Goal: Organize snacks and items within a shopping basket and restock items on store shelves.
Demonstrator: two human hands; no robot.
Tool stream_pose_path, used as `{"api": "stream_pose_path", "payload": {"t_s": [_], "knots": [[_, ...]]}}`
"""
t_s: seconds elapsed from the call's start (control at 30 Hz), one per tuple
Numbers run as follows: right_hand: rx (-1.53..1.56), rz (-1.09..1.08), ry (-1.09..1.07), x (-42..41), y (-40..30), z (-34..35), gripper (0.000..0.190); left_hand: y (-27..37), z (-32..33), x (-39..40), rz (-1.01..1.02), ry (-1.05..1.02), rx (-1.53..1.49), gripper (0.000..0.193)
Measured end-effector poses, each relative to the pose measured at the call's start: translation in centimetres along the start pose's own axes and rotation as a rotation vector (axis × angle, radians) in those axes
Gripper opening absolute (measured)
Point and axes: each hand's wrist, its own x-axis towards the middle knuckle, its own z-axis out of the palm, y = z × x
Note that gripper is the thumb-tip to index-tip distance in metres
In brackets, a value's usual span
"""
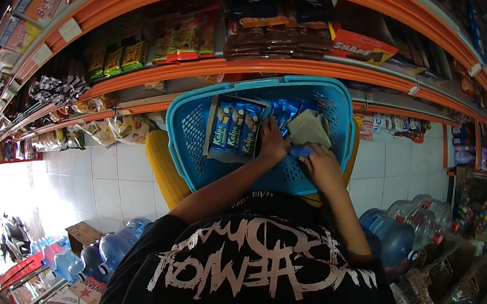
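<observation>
A blue plastic basket [198, 164] lies across my lap. In its left part stands an open carton [230, 155] with several blue Kalpa wafer bars [236, 128]. More blue packets [286, 109] lie beside it, near a grey-green cloth or pouch [310, 127]. My left hand [274, 141] is over the basket, right of the carton, its fingers near the loose packets; its grip is partly hidden. My right hand [320, 163] pinches a small blue object [300, 151], possibly a cloth or wrapper, below the grey-green item. That object reaches across to the left hand.
Orange-edged shelves [277, 65] with packaged snacks run just beyond the basket. A red Snaps box [361, 47] sits on one. Large water jugs [390, 236] stand at the right, with more jugs [115, 250] at lower left. White tiles [105, 180] cover the floor.
</observation>
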Motion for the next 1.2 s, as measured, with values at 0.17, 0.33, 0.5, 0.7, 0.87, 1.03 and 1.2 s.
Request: {"api": "stream_pose_path", "payload": {"t_s": [0.17,0.33,0.5,0.7,0.87,1.03,1.2], "knots": [[0.321,0.266,0.146,0.2,0.5,0.7,0.028,-0.7,0.4,-1.1,0.143,0.084,0.34,0.079],[0.32,0.328,0.081,1.1,0.9,1.7,0.031,-1.0,-0.5,-0.6,0.052,0.009,0.108,0.078],[0.275,0.316,0.043,1.2,1.6,2.3,0.031,-2.0,-1.0,0.4,-0.043,-0.142,-0.047,0.068],[0.331,0.408,0.129,1.5,1.1,2.1,0.03,1.9,-3.8,-1.4,0.018,-0.086,-0.227,0.058],[0.216,0.406,0.169,1.5,0.8,3.6,0.029,5.3,-8.9,-3.7,0.11,-0.132,-0.61,0.048],[-0.072,0.165,0.208,2.6,0.8,5.0,0.058,5.1,-15.2,-5.7,-0.206,-0.416,-1.128,0.041],[0.261,0.523,-0.074,4.3,0.2,4.8,0.081,1.5,-16.8,-7.3,-0.382,-0.523,-1.45,0.049]]}}
